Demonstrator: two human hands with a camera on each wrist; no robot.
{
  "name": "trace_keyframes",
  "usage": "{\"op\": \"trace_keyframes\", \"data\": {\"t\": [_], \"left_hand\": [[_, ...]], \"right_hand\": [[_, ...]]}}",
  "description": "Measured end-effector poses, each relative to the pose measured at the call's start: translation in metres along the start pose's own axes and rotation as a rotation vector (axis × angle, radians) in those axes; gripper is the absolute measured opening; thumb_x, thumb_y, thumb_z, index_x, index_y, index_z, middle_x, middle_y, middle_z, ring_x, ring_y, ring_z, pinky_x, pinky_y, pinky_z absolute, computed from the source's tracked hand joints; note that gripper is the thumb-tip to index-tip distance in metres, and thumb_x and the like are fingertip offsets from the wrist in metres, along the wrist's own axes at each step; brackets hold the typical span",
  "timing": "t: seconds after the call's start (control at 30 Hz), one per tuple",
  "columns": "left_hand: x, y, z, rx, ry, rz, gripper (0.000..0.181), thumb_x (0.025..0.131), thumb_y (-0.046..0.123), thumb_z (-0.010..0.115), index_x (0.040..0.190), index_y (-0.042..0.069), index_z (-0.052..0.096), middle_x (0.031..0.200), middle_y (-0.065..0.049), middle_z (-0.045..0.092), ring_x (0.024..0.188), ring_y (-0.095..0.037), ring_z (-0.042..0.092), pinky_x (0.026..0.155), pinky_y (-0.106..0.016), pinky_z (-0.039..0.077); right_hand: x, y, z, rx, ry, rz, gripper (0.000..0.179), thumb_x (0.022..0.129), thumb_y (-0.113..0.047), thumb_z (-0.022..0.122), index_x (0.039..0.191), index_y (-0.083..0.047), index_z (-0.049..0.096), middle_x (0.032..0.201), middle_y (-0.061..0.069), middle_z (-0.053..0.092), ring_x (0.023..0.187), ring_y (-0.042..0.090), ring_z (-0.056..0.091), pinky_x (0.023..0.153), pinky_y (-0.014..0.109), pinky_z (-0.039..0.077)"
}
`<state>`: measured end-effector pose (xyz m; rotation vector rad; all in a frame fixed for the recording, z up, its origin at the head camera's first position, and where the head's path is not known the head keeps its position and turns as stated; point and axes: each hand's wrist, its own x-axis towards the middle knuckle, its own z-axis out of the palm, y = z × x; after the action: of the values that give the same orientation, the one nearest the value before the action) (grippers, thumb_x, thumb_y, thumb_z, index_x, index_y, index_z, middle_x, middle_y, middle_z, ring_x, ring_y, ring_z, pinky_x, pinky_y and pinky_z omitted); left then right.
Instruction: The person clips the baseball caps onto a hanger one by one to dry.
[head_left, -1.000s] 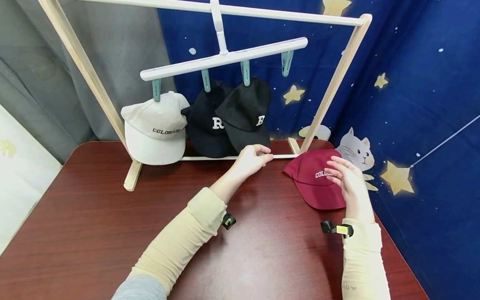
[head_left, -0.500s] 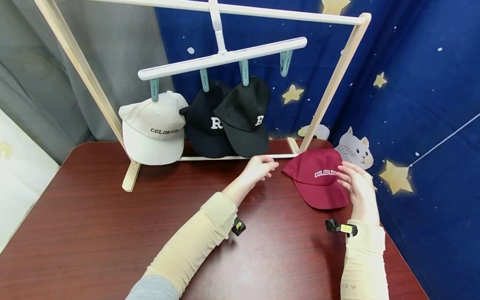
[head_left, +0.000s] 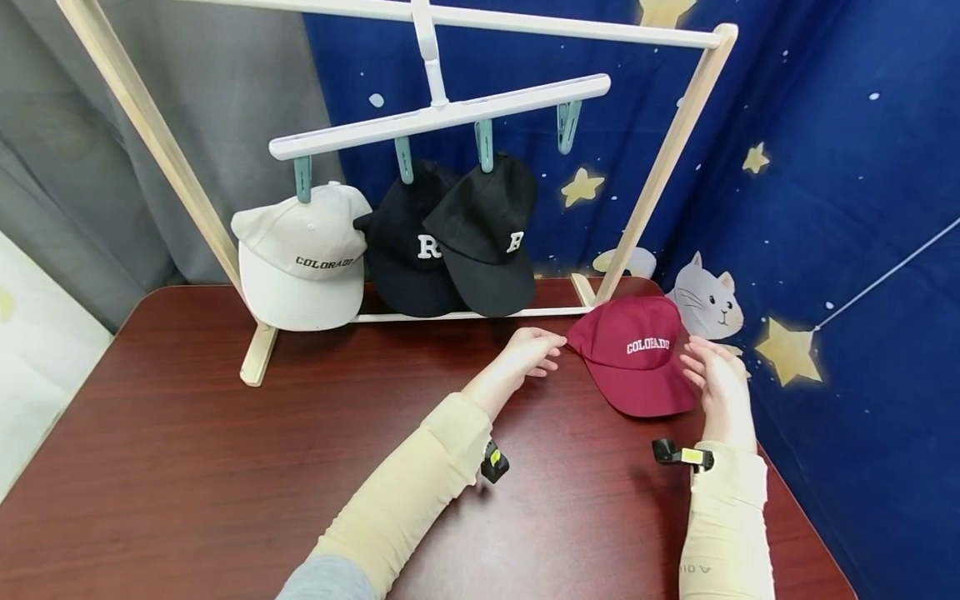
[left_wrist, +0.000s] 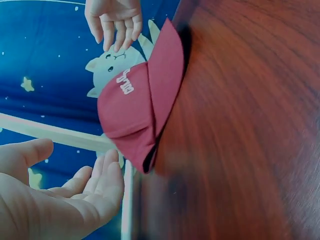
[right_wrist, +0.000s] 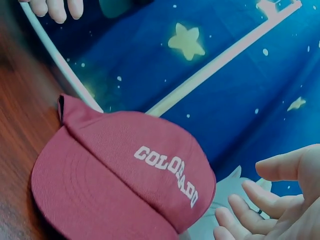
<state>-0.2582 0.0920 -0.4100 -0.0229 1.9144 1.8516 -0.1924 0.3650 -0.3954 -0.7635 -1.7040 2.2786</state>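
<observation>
A dark red baseball cap (head_left: 637, 354) lettered COLORADO lies on the table's right side, its brim toward me. My left hand (head_left: 528, 354) hovers just left of it, fingertips close to the cap's left edge. In the left wrist view, the left hand's fingers (left_wrist: 102, 192) are loosely bent with nothing between them. On the cap's other side is my right hand (head_left: 717, 379), its fingers relaxed and apart near the crown. The right wrist view has the right hand's fingers (right_wrist: 250, 212) spread beside the cap (right_wrist: 135, 170), holding nothing.
A wooden rack stands at the back with a white clip hanger (head_left: 442, 115). From its clips hang a white cap (head_left: 303, 258), a navy cap (head_left: 405, 250) and a black cap (head_left: 491, 242). The rightmost clip (head_left: 567, 127) holds nothing. Blue star-patterned curtain (head_left: 840, 167) borders the right.
My left hand has moved right and toward me, from below the black cap to beside the red cap. The right hand has shifted slightly right and down. The caps stay in place.
</observation>
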Motion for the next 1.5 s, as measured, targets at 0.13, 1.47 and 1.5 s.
{"op": "trace_keyframes", "data": {"t": [0.13,1.47,1.5], "left_hand": [[0.003,-0.009,0.006,-0.044,-0.011,-0.017,0.028,0.09,0.019,0.062,0.109,-0.002,0.062,0.112,-0.025,0.063,0.1,-0.039,0.063,0.084,-0.045,0.052],[0.015,-0.05,0.051,-0.215,-0.028,-0.014,0.05,0.088,0.016,0.063,0.131,-0.004,0.047,0.117,-0.02,0.061,0.102,-0.033,0.064,0.081,-0.042,0.053],[0.015,-0.051,0.051,-0.217,-0.033,-0.017,0.052,0.088,0.017,0.063,0.132,-0.004,0.047,0.117,-0.02,0.062,0.102,-0.033,0.064,0.081,-0.042,0.053]], "right_hand": [[0.003,0.007,-0.004,-0.009,0.051,0.005,0.023,0.096,-0.009,0.054,0.081,-0.021,0.067,0.077,-0.012,0.066,0.07,0.003,0.064,0.066,0.017,0.05],[0.02,0.035,-0.019,-0.282,0.168,0.15,0.05,0.094,-0.024,0.058,0.142,-0.014,0.045,0.104,-0.013,0.057,0.088,0.005,0.053,0.072,0.022,0.039],[0.02,0.035,-0.019,-0.285,0.163,0.157,0.052,0.094,-0.024,0.057,0.143,-0.014,0.043,0.112,-0.01,0.057,0.09,0.005,0.053,0.073,0.023,0.039]]}}
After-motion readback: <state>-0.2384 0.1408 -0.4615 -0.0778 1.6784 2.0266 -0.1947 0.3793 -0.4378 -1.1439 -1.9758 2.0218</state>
